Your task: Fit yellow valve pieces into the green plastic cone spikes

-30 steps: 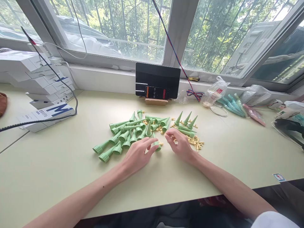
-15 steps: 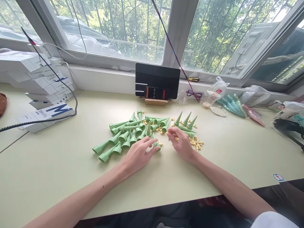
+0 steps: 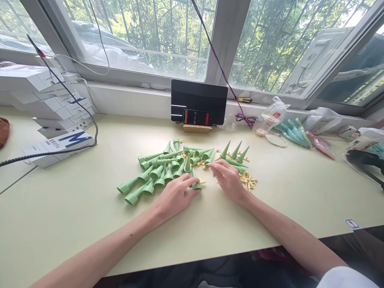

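My left hand (image 3: 177, 193) has its thumb and fingers around the base of a green plastic watering spike (image 3: 196, 185). The spike stands tip up, and a small yellow valve (image 3: 203, 182) sticks out of its right side. To the right, my right hand (image 3: 228, 179) hovers just over the table with fingers bent and pressed together; whatever their tips hold, if anything, is hidden. Left of and behind my hands lies a pile of green spikes (image 3: 156, 172). Loose yellow valves (image 3: 249, 182) are heaped beside my right hand, and upright spikes (image 3: 235, 151) stand behind it.
A phone (image 3: 198, 118) showing a timer leans on a dark tablet (image 3: 199, 96) at the back. White boxes (image 3: 57, 104) are stacked on the left, with a black cable (image 3: 72, 96) across them. Plastic bags (image 3: 271, 116) lie at the right rear, beside the window.
My left thumb and fingers have closed in on the upright spike, which has shifted slightly left. My right fingertips have moved a little to the left and drawn together.
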`<state>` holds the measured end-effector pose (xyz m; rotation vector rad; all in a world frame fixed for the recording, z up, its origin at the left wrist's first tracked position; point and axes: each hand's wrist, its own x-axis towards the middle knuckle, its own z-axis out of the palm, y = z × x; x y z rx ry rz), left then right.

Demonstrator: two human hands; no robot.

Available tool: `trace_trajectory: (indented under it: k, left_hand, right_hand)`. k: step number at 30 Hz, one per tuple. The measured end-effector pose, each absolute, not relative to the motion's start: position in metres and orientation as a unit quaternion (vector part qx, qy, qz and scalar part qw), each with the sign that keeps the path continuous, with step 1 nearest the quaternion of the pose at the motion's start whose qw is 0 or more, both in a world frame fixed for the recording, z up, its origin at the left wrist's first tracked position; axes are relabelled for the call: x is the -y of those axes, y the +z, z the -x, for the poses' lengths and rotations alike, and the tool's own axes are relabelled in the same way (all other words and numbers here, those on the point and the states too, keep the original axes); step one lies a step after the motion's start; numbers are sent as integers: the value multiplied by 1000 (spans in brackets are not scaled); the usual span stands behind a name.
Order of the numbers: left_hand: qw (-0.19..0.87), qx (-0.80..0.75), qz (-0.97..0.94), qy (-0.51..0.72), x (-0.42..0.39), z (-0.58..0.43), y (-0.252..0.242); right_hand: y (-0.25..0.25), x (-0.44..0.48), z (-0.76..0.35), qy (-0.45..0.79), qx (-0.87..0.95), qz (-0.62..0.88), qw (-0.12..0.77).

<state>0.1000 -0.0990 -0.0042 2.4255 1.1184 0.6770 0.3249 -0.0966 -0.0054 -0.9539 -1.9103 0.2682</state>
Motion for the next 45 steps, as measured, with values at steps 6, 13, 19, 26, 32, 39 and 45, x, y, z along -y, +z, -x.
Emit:
trace_trajectory:
  k: [6,13,19,26,32,39,45]
  left_hand:
    - [197,-393,-867,235,100,-100,-3]
    - [207,-374,-875,227,102,-101,1]
    - [209,-361,-880,225,102,-101,2]
    - [185,-362,-887,219,102,-101,0]
    - [166,-341,-899,219,103,-100,0]
    - [163,-326,-900,240,103,-99,-1]
    - [134,-306,-907,256,101,-98,-8]
  right_hand:
    - [-2,97,-323,100,777,400,476]
    - [-3,98,-324,106,773,409,474]
    - [-4,97,-323,110,767,416,475]
    - [-3,97,-324,112,771,413,471]
    - [-4,98,-324,114,767,426,465]
    - [-7,98,-325,117,765,439,456]
    - [-5,99,-324,123,767,435,455]
